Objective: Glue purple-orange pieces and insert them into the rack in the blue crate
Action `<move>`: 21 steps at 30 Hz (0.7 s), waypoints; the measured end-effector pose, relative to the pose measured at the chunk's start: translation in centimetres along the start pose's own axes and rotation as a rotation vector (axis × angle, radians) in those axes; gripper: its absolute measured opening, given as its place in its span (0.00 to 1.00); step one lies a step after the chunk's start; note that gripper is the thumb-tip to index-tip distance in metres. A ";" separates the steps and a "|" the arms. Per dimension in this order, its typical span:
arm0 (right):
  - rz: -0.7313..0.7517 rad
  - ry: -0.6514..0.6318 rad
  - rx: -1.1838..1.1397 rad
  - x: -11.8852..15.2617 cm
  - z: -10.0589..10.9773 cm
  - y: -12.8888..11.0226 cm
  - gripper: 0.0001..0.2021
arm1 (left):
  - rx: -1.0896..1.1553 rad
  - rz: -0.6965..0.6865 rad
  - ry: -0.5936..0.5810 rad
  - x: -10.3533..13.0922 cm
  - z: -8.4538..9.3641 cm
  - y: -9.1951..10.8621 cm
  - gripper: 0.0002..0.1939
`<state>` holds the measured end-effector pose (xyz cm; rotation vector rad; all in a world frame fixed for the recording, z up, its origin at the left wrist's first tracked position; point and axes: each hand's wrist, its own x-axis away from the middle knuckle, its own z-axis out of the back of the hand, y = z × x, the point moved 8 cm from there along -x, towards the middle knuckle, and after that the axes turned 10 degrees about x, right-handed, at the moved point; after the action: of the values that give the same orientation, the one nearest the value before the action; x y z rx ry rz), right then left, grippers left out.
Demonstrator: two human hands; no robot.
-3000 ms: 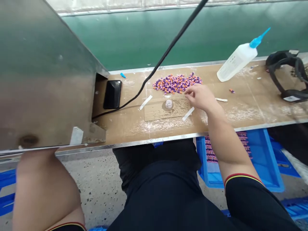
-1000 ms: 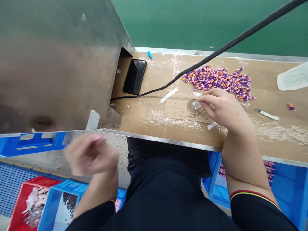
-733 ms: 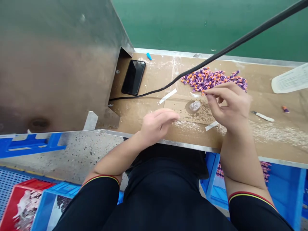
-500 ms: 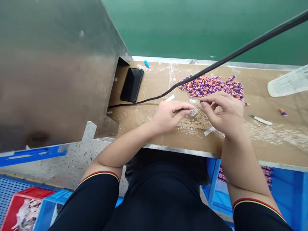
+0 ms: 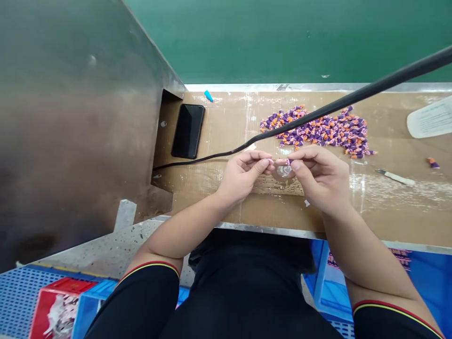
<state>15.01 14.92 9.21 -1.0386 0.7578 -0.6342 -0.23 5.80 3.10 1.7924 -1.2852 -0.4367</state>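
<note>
My left hand is closed in a pinch on a small pink piece, mostly hidden by the fingertips. Facing it, my right hand pinches a small purple piece with pink edging between thumb and forefinger. Just below the fingertips is a clear round disc or shallow dish; whether it is held or resting on the bench I cannot tell. Beyond my right hand lies a spread pile of small purple and orange pieces with pink trim.
A black cable crosses over the bench. On the left lie a phone and a blue cap, beside a metal housing. To the right are a craft knife, a single piece and a whitish container.
My right hand has moved left, bringing the purple piece close to my left fingertips. The clear disc now shows beneath the right fingertips rather than at the left ones. The camera view has shifted slightly.
</note>
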 end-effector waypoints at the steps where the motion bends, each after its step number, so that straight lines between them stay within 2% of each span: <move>1: -0.005 -0.006 -0.006 0.0 -0.1 0.0 0.11 | 0.017 0.012 0.013 0.1 0.0 -0.1 0.25; 6: -0.020 -0.011 0.022 0.1 -0.3 -0.2 0.15 | 0.020 0.007 0.027 0.5 -0.3 0.1 0.23; 12: -0.009 -0.015 0.040 0.1 -0.4 -0.5 0.14 | -0.043 -0.032 0.033 0.9 -0.4 0.6 0.24; 15: 0.000 -0.004 0.044 0.1 -0.5 -0.6 0.16 | -0.040 -0.047 0.007 0.9 -0.6 0.8 0.24; 21: 0.003 -0.037 -0.011 0.1 -0.6 -0.5 0.15 | -0.078 -0.007 -0.008 0.8 -0.7 0.4 0.23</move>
<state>14.58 14.37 9.42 -1.0562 0.7312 -0.6080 0.32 5.39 3.96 1.7324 -1.2512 -0.4916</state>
